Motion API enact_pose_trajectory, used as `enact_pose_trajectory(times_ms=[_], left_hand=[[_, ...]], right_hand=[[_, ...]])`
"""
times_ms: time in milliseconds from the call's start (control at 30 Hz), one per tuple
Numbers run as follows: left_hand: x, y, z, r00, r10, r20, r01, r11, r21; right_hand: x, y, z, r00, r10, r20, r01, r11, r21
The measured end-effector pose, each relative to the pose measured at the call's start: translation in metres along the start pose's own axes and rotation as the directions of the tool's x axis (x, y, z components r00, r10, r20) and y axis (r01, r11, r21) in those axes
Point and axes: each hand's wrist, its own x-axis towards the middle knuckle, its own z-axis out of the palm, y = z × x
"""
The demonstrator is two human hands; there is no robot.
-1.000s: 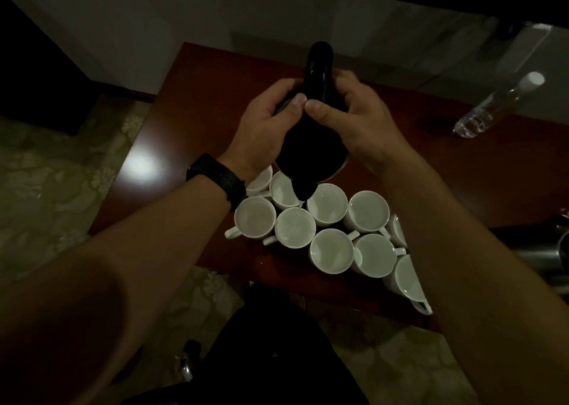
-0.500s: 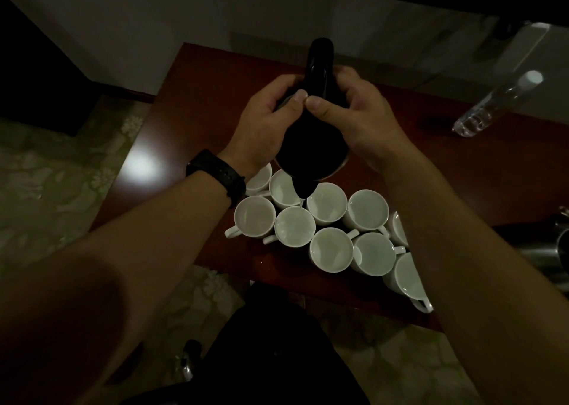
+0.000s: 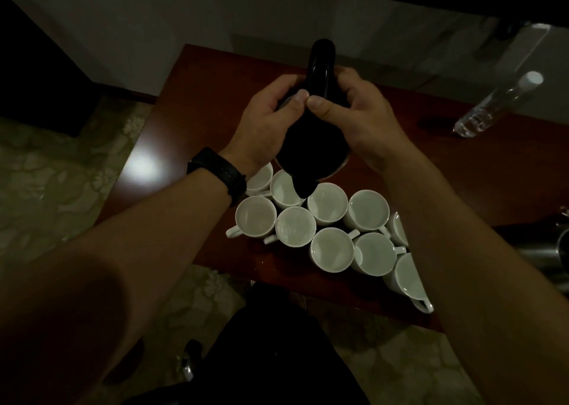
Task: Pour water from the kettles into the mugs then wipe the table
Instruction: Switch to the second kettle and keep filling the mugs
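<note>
While dim light swallows detail, my left hand [image 3: 271, 121] and right hand [image 3: 357, 115] clasp the black kettle [image 3: 311, 146], tipped spout-down over the clustered mugs [image 3: 295, 229] on the table [image 3: 197, 96]. Any stream is indiscernible. My right forearm hides some mugs. No legible markings.

Mugs: ten white mugs are visible, clustered at the near edge of the worktop [image 3: 191, 103]. Back row, four: one partly hidden behind the wrist [image 3: 261, 177], then [image 3: 286, 189], [image 3: 328, 203], [image 3: 368, 209]. A further mug [image 3: 398, 229] shows only as a sliver at the right. Front row, five: [image 3: 255, 215], [image 3: 295, 226], [image 3: 332, 249], [image 3: 377, 253], [image 3: 411, 277]. Kettles: one black kettle [image 3: 311, 146], tilted above the mugs; a metal vessel [image 3: 551, 250] at the right edge cannot be identified with certainty. Bottles: one clear bottle [image 3: 495, 106] near the far right corner. Hands: two, left hand [image 3: 264, 124] and right hand [image 3: 363, 118]. Wristbands: one black wristband [image 3: 220, 173].
</note>
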Motion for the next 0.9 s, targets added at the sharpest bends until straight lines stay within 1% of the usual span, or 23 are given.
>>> enact_pose_trajectory(times_ms=[533, 900], left_hand=[[0.0021, 0.0034, -0.0005, 1.0, -0.013, 0.022, 0.013, 1.0, -0.004], [-0.0022, 0.003, 0.0028, 0.999, -0.035, 0.034, 0.034, 0.999, 0.031]], right_hand=[[-0.0001, -0.0017, -0.0014, 1.0, 0.007, -0.008, -0.007, 1.0, 0.009], [-0.0048, 0.0013, -0.0011, 1.0, 0.019, 0.005, -0.019, 0.999, 0.039]])
